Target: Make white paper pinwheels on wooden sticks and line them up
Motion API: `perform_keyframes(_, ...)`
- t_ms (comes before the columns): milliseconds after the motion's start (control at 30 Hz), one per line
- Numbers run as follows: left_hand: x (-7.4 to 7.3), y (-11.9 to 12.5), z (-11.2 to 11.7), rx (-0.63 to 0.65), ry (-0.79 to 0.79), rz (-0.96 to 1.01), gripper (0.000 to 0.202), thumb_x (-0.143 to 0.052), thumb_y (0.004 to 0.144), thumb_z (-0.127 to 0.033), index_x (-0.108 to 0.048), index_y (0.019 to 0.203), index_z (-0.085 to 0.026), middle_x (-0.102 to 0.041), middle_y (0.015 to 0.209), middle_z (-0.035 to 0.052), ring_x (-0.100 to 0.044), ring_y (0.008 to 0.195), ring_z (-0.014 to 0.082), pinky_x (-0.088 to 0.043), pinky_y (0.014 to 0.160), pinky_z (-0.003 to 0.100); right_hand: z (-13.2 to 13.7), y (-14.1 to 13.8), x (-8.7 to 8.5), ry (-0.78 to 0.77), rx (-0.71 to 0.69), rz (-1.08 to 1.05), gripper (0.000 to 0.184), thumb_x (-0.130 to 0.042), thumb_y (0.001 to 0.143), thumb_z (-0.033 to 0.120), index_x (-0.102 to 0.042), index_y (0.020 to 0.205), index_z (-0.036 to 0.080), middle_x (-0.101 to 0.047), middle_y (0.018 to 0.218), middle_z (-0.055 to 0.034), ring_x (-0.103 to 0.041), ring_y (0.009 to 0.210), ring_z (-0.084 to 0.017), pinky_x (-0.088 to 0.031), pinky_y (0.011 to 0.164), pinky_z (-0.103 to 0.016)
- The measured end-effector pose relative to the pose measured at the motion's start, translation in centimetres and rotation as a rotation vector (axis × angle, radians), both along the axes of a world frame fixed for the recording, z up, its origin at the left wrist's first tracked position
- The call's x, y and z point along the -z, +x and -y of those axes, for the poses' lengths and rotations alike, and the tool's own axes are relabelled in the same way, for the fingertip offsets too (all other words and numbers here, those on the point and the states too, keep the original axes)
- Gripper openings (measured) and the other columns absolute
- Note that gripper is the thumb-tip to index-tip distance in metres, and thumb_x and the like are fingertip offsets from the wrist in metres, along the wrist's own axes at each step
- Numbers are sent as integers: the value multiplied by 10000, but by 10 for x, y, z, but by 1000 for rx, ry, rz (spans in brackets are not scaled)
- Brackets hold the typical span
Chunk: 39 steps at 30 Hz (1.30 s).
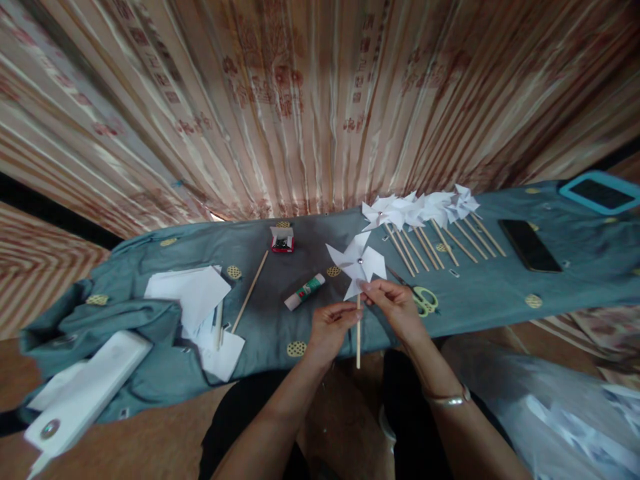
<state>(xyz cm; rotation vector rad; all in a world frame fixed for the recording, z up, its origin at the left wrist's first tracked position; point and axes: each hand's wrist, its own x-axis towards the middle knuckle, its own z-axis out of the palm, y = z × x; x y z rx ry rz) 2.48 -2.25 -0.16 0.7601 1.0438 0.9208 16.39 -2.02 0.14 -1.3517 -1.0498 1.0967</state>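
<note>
While holding a white paper pinwheel [369, 259] near the middle of the view, above the near side of the cloth-covered bench [480, 293], uses both hands together. Pinches its wooden stick [359, 343] in the left hand [330, 328], with thumb and fingers drawn together just below the blades, and lets the lower end point to 6 o'clock, past the near edge. Pinches with the right hand [393, 303] at the lowest blade [353, 288], beside the top of the stick, with fingertips closed up; cannot tell whether holding paper alone in that grip or wood as well. Wears a silver bracelet [453, 400] on the right wrist.

Counting from the pinwheel's center, has green-handled scissors [426, 301] at 4 o'clock, just beside the right hand. Has a row of similar pinwheels [400, 212] at 1 to 2 o'clock, overlapping at the blades, with sticks slanting toward 5 o'clock. Has a black phone [530, 245] at 3 o'clock.

Has a glue stick [305, 292] at 8 o'clock, near the left hand; a small open red box [283, 245] between 9 and 10 o'clock; and a loose stick [250, 291] between 8 and 9 o'clock, with its lower end at some white paper sheets [185, 293]. Faces a patterned curtain [300, 100] at 12 o'clock.
</note>
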Motion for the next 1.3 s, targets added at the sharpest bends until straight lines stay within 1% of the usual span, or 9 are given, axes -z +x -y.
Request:
perform_keyframes(233, -3, -1, -1, -6, -6, 22, 246, -846, 507, -323, -777, 675, -156, -728, 667, 64, -601, 617, 138, -473, 659, 263, 1, 1, -6, 11, -4, 35, 344, -709, 718, 516, -676, 586, 201, -628, 569, 0, -512, 551, -126, -414, 561, -266)
perform_keyframes(400, -3, -1, -4, -28, 6, 52, 281, -860, 492, -346, -776, 685, -160, -720, 652, 53, -599, 610, 138, -481, 666, 270, 6, 0, -3, -5, -61, 18, 261, -746, 683, 469, -724, 639, 213, -688, 619, -14, -578, 591, -145, -483, 603, -278)
perform_keyframes(633, -1, 0, -3, -26, 24, 67, 309, -866, 488, -383, -775, 688, -166, -725, 660, 56, -620, 622, 154, -498, 688, 295, 12, -9, 7, 4, 25, -25, 186, -783, 633, 407, -749, 668, 228, -711, 640, -12, -616, 612, -160, -521, 625, -296)
perform_keyframes(767, -2, -1, -2, -22, 29, 93, 309, -870, 480, -373, -779, 694, -170, -728, 662, 55, -618, 620, 147, -498, 680, 285, 13, -14, 4, -12, 83, -44, 167, -798, 594, 381, -749, 653, 233, -713, 635, -6, -615, 606, -156, -515, 616, -292)
perform_keyframes(867, -3, -2, -3, -39, -3, 92, 316, -873, 460, -342, -779, 707, -168, -733, 682, 59, -623, 626, 148, -499, 669, 283, 10, -15, 1, -19, 114, 33, 215, -769, 612, 430, -742, 644, 220, -718, 639, -19, -611, 593, -160, -502, 600, -297)
perform_keyframes(967, -3, -4, -3, -74, -19, 72, 342, -867, 448, -294, -779, 756, -175, -741, 738, 60, -629, 636, 148, -500, 653, 278, -2, -7, -5, -7, 179, 192, 305, -718, 640, 501, -738, 668, 198, -712, 639, -27, -586, 577, -152, -472, 570, -287)
perform_keyframes(1067, -3, -5, -4, -77, 8, 60, 346, -837, 483, -261, -778, 815, -186, -742, 787, 56, -621, 635, 131, -496, 642, 260, -23, 7, -14, -2, 219, 307, 330, -695, 660, 512, -729, 675, 184, -682, 612, -17, -552, 574, -142, -422, 549, -269)
perform_keyframes(1200, -1, -5, -4, -67, 23, 52, 314, -814, 500, -245, -778, 806, -186, -734, 778, 52, -599, 618, 118, -486, 624, 247, -65, 22, -27, -64, 220, 593, 269, -693, 684, 448, -715, 623, 187, -618, 538, 15, -516, 530, -133, -350, 531, -266)
perform_keyframes(1300, 0, -4, -4, -57, 24, 60, 289, -803, 503, -234, -776, 787, -188, -727, 755, 46, -588, 609, 114, -485, 627, 249, -95, 26, -29, -148, 201, 762, 213, -714, 674, 372, -701, 566, 188, -586, 498, 10, -531, 533, -149, -331, 526, -273)
